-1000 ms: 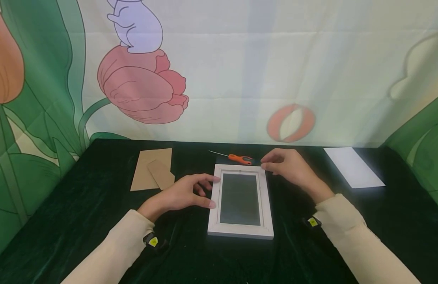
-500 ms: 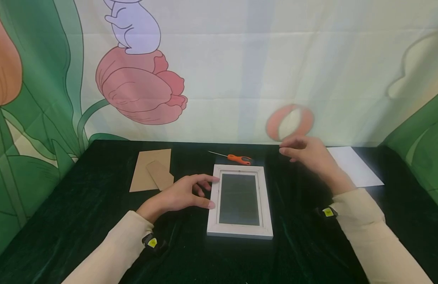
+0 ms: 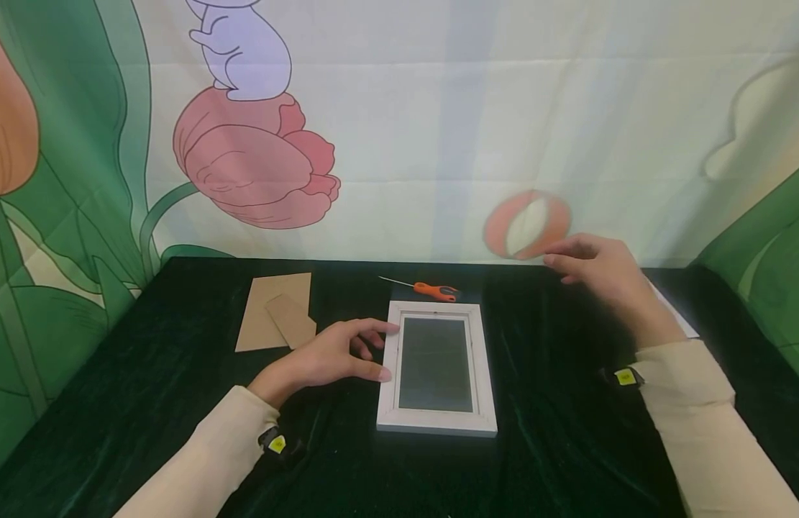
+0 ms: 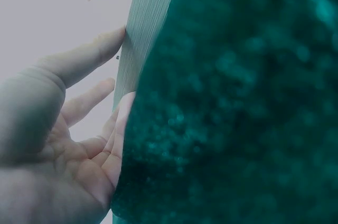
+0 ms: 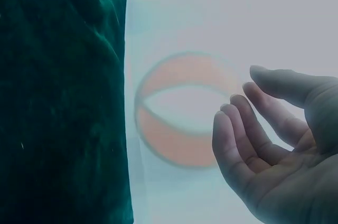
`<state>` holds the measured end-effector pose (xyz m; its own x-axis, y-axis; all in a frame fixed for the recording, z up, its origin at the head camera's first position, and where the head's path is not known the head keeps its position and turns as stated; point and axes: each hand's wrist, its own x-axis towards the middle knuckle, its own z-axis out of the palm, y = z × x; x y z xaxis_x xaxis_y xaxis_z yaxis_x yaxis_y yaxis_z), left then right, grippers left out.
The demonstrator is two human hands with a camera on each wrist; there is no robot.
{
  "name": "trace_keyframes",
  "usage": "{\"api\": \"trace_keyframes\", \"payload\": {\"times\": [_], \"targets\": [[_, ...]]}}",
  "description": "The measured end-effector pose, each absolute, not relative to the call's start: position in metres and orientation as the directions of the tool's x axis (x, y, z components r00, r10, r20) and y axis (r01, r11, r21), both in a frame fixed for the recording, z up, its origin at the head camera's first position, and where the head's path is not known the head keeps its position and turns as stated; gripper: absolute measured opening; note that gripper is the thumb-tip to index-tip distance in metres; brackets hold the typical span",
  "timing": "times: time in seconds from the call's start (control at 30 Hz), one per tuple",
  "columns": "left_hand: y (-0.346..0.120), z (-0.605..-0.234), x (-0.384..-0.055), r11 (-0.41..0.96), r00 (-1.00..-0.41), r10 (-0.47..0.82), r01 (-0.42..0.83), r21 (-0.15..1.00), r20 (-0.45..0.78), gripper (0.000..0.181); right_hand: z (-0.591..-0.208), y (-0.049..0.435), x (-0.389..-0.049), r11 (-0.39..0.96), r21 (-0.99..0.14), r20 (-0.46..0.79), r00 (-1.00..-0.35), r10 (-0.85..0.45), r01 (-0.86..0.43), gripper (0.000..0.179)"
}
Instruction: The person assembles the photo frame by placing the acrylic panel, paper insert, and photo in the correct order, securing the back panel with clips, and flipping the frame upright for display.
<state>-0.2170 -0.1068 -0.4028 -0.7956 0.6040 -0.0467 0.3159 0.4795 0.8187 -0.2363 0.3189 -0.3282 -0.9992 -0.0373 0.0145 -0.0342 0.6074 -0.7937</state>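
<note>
A white picture frame point(image 3: 387, 403) with a dark pane point(image 3: 436, 365) lies flat on the dark green cloth. My left hand point(image 3: 337, 352) touches its left side, fingertips and thumb resting on the border; in the left wrist view the fingers point(image 4: 90, 57) lie along the frame's edge point(image 4: 142, 28). Away to the right, my right hand point(image 3: 596, 273) is raised above the cloth with loosely bent fingers and nothing in them, as the right wrist view shows of that hand point(image 5: 280, 145). Behind its wrist a white sheet point(image 3: 677, 318) is mostly hidden.
Just beyond the frame lies a screwdriver point(image 3: 434, 291) with an orange handle. Left of my left hand is a brown backing board point(image 3: 253, 316) with a smaller brown stand piece point(image 3: 289, 320) on it. A printed curtain point(image 3: 399, 144) hangs behind the table.
My right hand has left the frame's upper right corner and moved right, towards the white sheet, which it now largely covers from view. My left hand has stayed on the frame.
</note>
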Motion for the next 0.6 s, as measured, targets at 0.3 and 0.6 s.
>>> {"api": "trace_keyframes", "payload": {"times": [0.3, 0.6], "targets": [[-0.106, -0.402, -0.215, 0.484, -0.799, 0.6, 0.312, 0.818, -0.05, 0.07, -0.325, 0.343, -0.235, 0.607, -0.794, -0.042, -0.999, -0.001, 0.033, 0.069], [-0.107, -0.401, -0.215, 0.488, -0.799, 0.599, 0.313, 0.815, -0.052, 0.07, -0.331, 0.369, -0.235, 0.597, -0.799, -0.048, -0.998, 0.042, 0.064, 0.074]]}}
